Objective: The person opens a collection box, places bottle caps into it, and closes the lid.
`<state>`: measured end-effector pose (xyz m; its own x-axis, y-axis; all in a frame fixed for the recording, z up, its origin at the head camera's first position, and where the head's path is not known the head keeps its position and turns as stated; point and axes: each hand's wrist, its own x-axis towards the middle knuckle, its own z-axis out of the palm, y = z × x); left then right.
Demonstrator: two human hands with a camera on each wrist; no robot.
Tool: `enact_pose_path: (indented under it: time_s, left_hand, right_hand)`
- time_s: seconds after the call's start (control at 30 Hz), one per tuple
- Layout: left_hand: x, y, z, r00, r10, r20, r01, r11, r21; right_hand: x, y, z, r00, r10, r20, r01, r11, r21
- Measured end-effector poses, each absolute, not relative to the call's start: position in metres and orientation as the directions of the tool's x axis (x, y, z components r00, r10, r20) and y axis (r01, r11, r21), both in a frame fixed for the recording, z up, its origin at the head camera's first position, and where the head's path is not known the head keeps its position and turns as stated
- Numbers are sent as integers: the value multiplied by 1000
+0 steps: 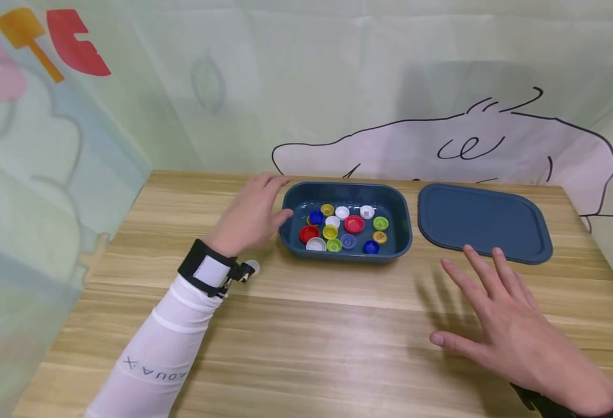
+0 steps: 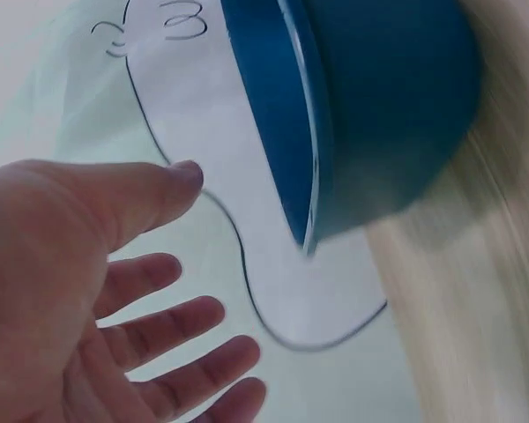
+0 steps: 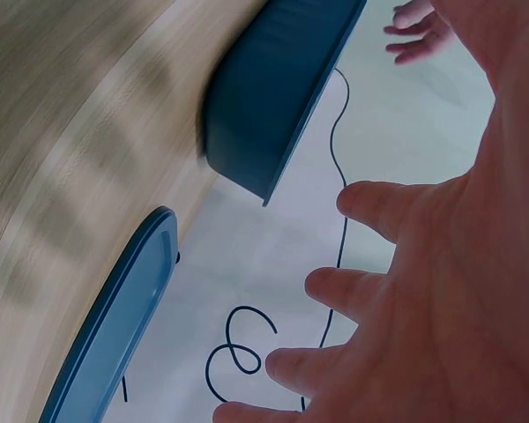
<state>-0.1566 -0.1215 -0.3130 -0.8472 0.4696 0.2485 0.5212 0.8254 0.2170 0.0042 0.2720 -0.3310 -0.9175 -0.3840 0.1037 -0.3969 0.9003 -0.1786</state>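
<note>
A dark blue rectangular box [image 1: 345, 255] stands near the back of the table, with several coloured plastic bottle caps inside, among them a red cap [image 1: 354, 224] and a white cap [image 1: 316, 244]. My left hand [image 1: 251, 217] is at the box's left end, thumb near the rim and fingers spread; the left wrist view shows it apart from the box wall [image 2: 397, 115], holding nothing. Above the table at the right, my right hand [image 1: 510, 319] hovers with fingers spread and nothing in it. Just beyond its fingertips lies a flat blue lid [image 1: 484, 223].
The wooden table [image 1: 306, 337] ends at a pale printed cloth [image 1: 338, 87] behind the box and lid. Another cloth [image 1: 35, 232] hangs along the left side. Next to the left wrist, a small pale disc [image 1: 253, 267] shows by the wrist strap's mount.
</note>
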Motion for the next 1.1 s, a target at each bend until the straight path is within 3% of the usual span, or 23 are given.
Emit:
enact_pose_path:
  time_s: [0.33,0.6,1.1]
  left_hand:
    - [-129,-168,-315,-906,410,105,422,861,284]
    - [-107,-185,-338,-913,403,-58,363,871,331]
    - [-97,-181,-367,-882,466,-70,417,842,343]
  right_hand:
    - [3,271,-331,-914,-393,103,-406,897,-175]
    - [2,272,-331,-911,-398,105,-411,893,-182]
    - [4,271,-332,-917,-388,93,-399,900,-175]
